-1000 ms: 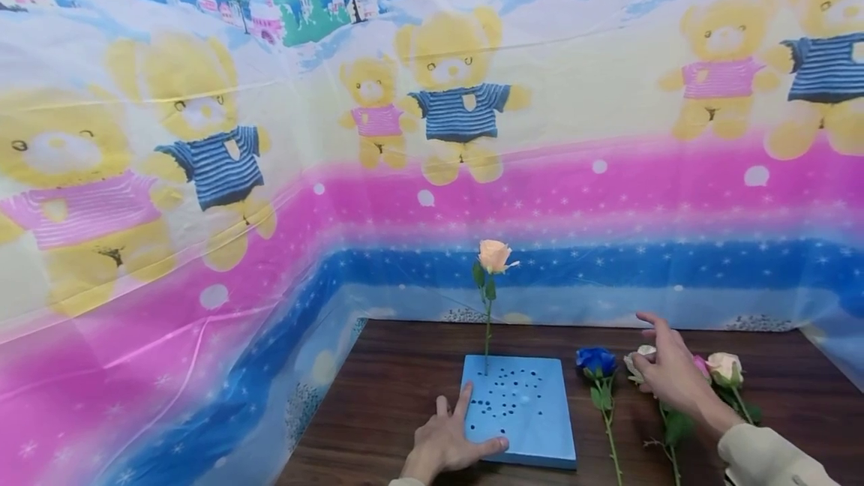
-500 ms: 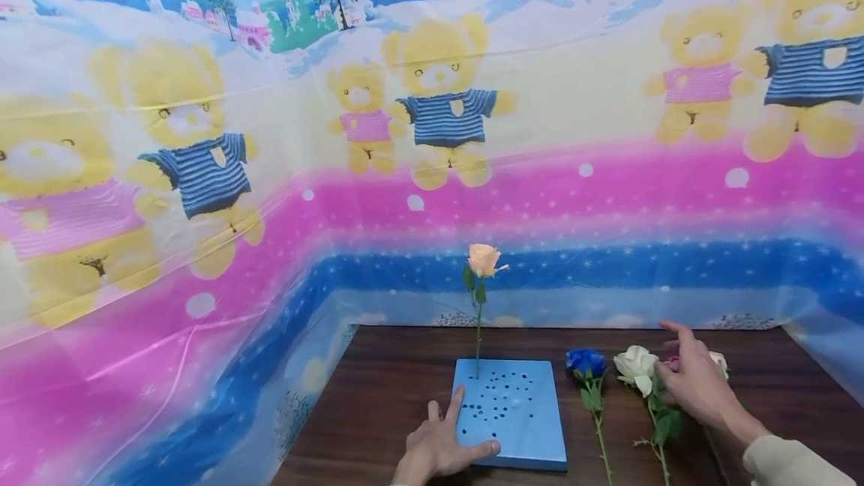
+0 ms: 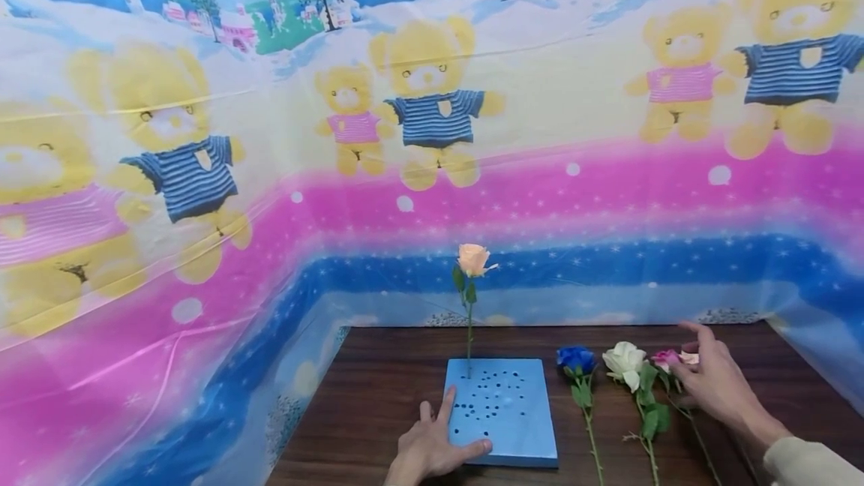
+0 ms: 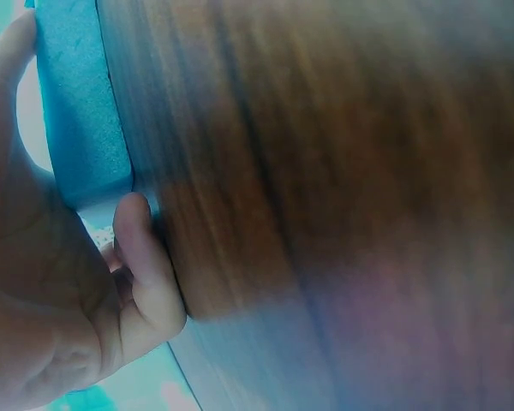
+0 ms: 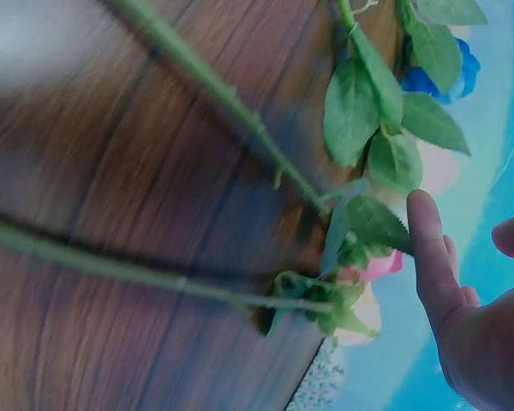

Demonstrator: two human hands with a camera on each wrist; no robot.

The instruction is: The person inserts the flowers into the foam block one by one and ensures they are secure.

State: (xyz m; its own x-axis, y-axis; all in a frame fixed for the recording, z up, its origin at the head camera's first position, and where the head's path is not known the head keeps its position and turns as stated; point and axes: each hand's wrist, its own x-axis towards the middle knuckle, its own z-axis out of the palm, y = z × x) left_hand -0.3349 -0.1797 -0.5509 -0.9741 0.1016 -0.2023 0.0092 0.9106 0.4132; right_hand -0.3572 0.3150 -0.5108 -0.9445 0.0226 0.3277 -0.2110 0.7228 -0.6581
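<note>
Left hand (image 3: 432,445): fingers spread wide, resting on the left and near edges of the blue block (image 3: 533,437), which sits flat on the table (image 3: 364,388). Block top full of small dark holes. Peach rose (image 3: 474,259) upright in it, stem in the far-left part.

Right hand (image 3: 725,388): thumb and index well apart, over the pink rose (image 3: 665,358) and pale rose (image 3: 690,358). One fingertip overlaps a leaf (image 5: 375,224) in the right wrist view; can't tell if touching.

Right of block, lying on table, blooms toward backdrop (image 3: 607,302): blue rose (image 3: 576,358), white rose (image 3: 624,362), pink, pale, left to right. Pale one mostly behind the hand in head view.

Backdrop print: bears in striped shirts, badge-like patches; any marking on those too small to make out.
</note>
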